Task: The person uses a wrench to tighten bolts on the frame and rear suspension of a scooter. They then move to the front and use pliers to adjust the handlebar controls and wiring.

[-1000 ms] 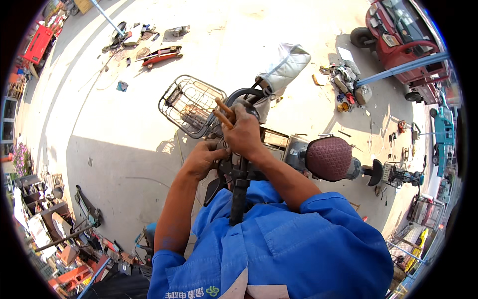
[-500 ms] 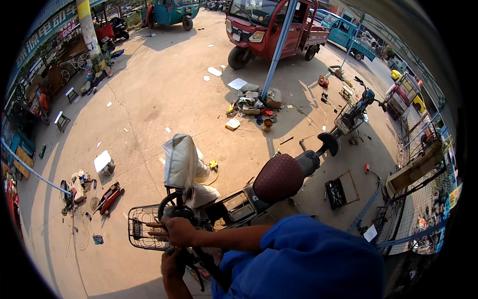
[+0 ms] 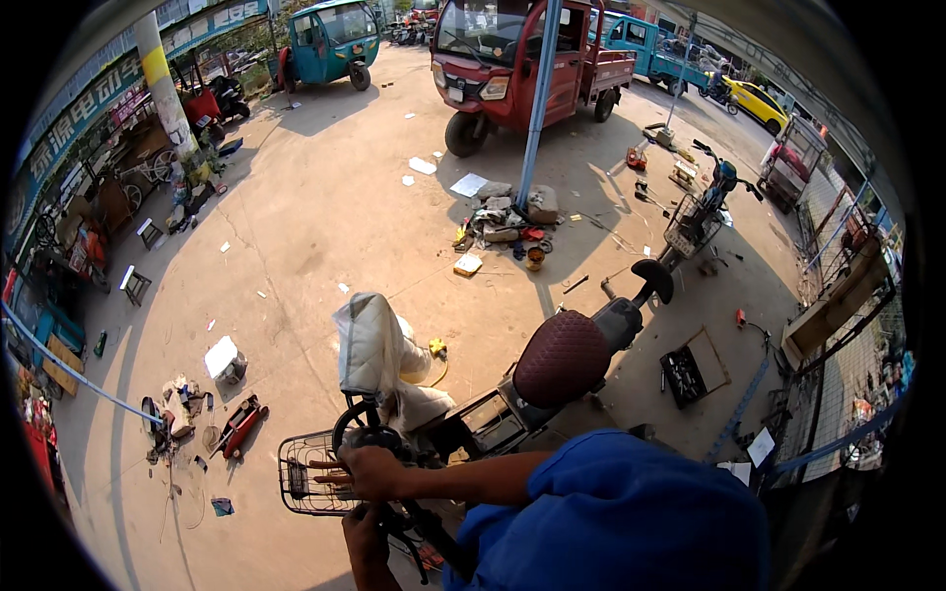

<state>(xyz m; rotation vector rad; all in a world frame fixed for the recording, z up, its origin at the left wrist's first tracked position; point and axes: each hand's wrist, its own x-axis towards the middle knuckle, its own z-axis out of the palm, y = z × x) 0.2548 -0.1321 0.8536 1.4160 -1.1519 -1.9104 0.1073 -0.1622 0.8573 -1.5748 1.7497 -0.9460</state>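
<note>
An electric scooter stands before me with a maroon quilted seat [image 3: 564, 360] and an uncovered frame section [image 3: 478, 422]. Its far handlebar carries a pale quilted wind cover [image 3: 365, 345]. A black wire basket [image 3: 297, 481] is fixed at the front. Over the black handlebar centre lies my right hand [image 3: 372, 473], its fingers stretched out apart towards the basket. Just below it is my left hand [image 3: 365, 535], close against the scooter's front between basket and near handlebar [image 3: 434, 537]. The left fingers are hidden, so whether they grip anything does not show.
A second scooter [image 3: 702, 219] and an open black toolbox [image 3: 683, 376] are to the right. Ahead, a blue pole [image 3: 537, 108] rises from stones and scraps, near a red three-wheeled truck [image 3: 483, 84]. A red floor jack [image 3: 239, 426] and white-topped block [image 3: 223, 357] lie left.
My view has turned, so the scene sits further right at the bottom and a yellow car shows at upper right. Both hands stay at the scooter's front in nearly the same pose.
</note>
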